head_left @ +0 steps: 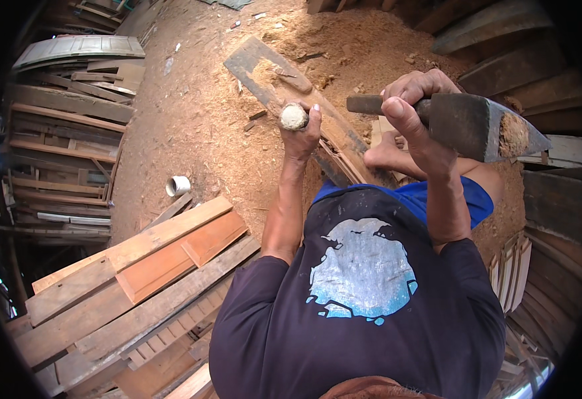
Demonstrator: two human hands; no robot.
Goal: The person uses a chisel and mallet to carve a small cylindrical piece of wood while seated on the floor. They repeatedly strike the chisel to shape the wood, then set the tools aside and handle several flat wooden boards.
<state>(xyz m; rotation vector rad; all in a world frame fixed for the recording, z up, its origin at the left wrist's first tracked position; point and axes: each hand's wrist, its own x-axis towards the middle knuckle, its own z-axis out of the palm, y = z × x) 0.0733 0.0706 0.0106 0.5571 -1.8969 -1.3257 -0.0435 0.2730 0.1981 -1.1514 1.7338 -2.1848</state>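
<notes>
A long wooden plank (336,123) lies slanted on the ground in front of me, with gouged hollows and chips on its surface. My left hand (301,141) is wrapped round an upright chisel (293,116) over the plank. Only the pale, battered top of its handle shows; the blade is hidden beneath the hand. To the right, my right hand (419,110) grips the handle of a mallet (460,123), raised above my bent leg. The mallet's dark, heavy head has a worn brown patch on one face. My bare foot (385,154) rests beside the plank.
Boards and panels (151,272) are stacked at the lower left, near a white cup-like container (178,186). More timber (71,133) lines the left side. Large curved boards (504,80) stand along the right. Sawdust and shavings (364,50) cover the ground.
</notes>
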